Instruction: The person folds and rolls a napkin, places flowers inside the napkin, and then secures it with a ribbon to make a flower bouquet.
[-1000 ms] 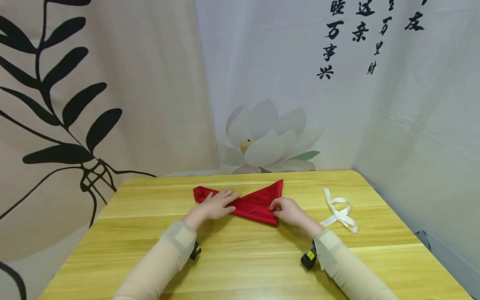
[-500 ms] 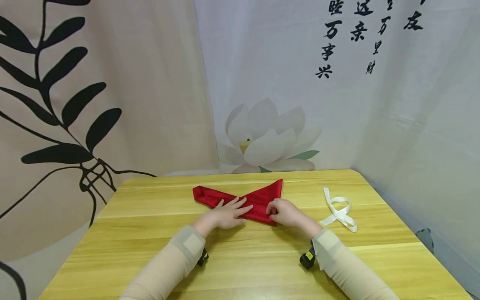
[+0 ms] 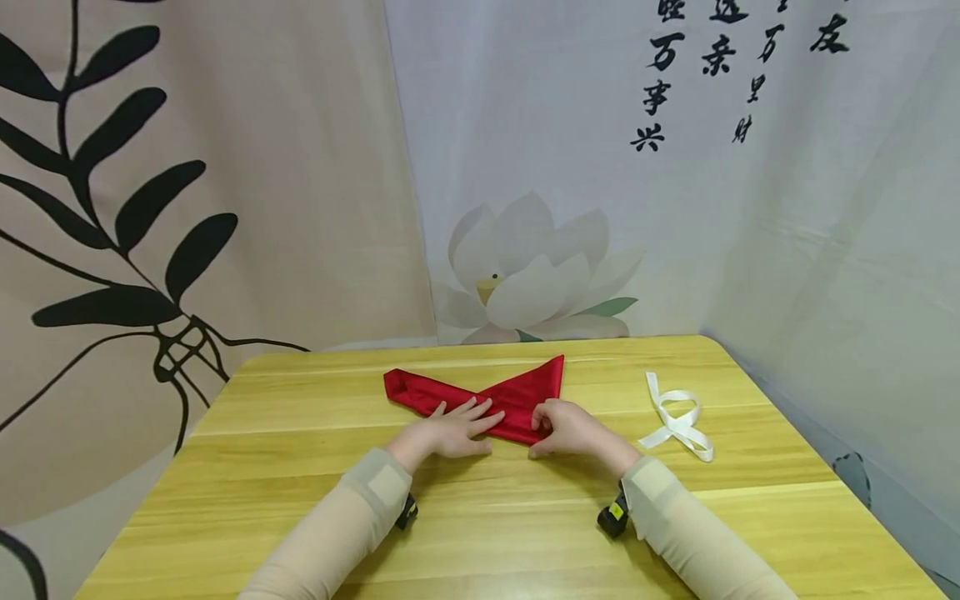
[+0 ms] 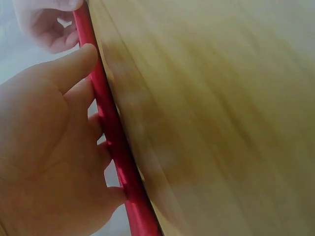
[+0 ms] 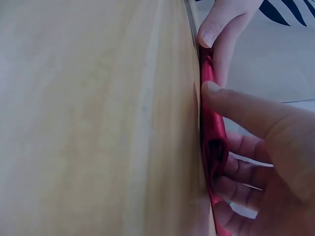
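A folded red satin cloth (image 3: 528, 387) lies across the far half of the table, narrow at its left end and flaring to a raised corner at the right. My left hand (image 3: 448, 433) rests on its middle with the fingers straight and spread. At the right end my right hand (image 3: 573, 427) pinches the near edge, thumb in front and curled fingers on top. The right wrist view shows the cloth (image 5: 212, 120) rolled in layers between thumb and fingers. Along the left palm, the cloth (image 4: 118, 142) forms a long narrow fold in the left wrist view.
A white ribbon (image 3: 681, 427) lies looped to the right of the cloth. The wooden table (image 3: 480, 525) ends at a patterned curtain (image 3: 337, 208) behind. Each wrist wears a small black camera, such as the right one's camera (image 3: 613, 518).
My left hand has slid right along the cloth, from its left part to the middle. The right thumb has moved down to the near edge, and the lower right corner is now folded in.
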